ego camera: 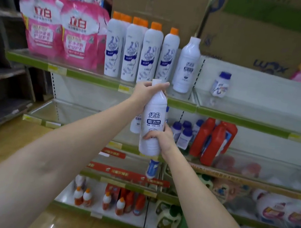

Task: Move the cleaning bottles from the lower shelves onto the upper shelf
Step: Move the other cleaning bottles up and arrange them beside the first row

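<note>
Both hands hold a white cleaning bottle [153,122] upright in the air just in front of the upper shelf [100,80], the left hand [145,91] gripping its neck and the right hand [162,137] curled around its lower body.

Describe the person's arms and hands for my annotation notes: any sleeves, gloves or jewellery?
Both forearms are bare up to the frame edge, with no sleeve showing. The left hand and right hand wear no gloves; no watch, bracelet or ring is visible.
</note>
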Available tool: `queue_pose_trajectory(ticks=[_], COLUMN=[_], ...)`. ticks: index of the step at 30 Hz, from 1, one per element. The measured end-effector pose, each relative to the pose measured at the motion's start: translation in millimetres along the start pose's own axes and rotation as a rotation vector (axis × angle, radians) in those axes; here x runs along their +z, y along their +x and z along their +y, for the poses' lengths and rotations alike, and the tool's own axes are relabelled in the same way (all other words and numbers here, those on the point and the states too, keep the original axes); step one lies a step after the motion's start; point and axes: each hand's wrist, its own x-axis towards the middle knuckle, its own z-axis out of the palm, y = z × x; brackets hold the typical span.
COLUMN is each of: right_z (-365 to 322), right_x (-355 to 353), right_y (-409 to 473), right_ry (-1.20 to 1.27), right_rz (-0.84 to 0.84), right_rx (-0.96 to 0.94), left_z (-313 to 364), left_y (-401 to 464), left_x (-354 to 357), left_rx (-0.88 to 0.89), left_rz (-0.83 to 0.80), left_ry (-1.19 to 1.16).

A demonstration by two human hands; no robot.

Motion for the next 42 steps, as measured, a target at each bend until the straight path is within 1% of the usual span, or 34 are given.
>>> queue_pose_trajectory(ticks=[5, 9, 12, 15, 18, 23, 27, 29, 31, 35, 37, 40, 42], right_z=[-49.0, -80.1, -102.4, -118.8, -127.4, -137.7, -134.8, -130.5, -126.5, -120.4, -114.8, -109.3, -110.5], right_x=[-12.8, -12.5, -12.9, -11.3, -8.7, -21.7, -47.8, -63.0, -81.3, -119.3, -137.0, -163.0, -177.8], right_y=[25.0, 47.2, 65.5, 89.9, 113.9, 147.3, 160.2, 163.3, 168.1, 179.4, 192.3, 216.1, 230.1], right_ry=[-0.061, -0.092, -0.099, -0.123, -0.127, -0.103, -0.058, -0.067, -0.068, -0.045, -0.039, -0.017, -0.049], right_rz=[0.02, 0.099, 0.132, 0.134, 0.2, 0.3, 0.375, 0.405, 0.447, 0.509, 0.502, 0.434, 0.382], right_rx=[-0.065, -0.146, -0.207, -0.252, -0.293, -0.316, -0.316, -0.324, -0.331, -0.299, -0.274, -0.24, -0.196], left_z=[42.9, 67.7, 81.6, 94.1, 105.8, 109.4, 109.8, 110.8, 112.9, 116.1, 112.9, 106.0, 105.3], left_y=[25.2, 45.7, 69.3, 94.4, 119.6, 165.6, 182.0, 192.4, 205.5, 229.4, 243.8, 263.6, 272.4], left_x=[20.1, 28.5, 28.0, 27.1, 29.0, 41.7, 60.4, 70.0, 83.6, 118.5, 136.4, 163.7, 178.1], left_rx=[0.187, 0.38, 0.471, 0.525, 0.571, 0.583, 0.58, 0.586, 0.628, 0.712, 0.705, 0.667, 0.671], left_rz=[0.017, -0.019, -0.005, -0.015, -0.067, -0.145, -0.2, -0.275, -0.359, -0.481, -0.495, -0.459, -0.435], left_ry=[0.067, 0.215, 0.273, 0.298, 0.354, 0.356, 0.351, 0.439, 0.582, 0.98, 1.172, 1.262, 1.308])
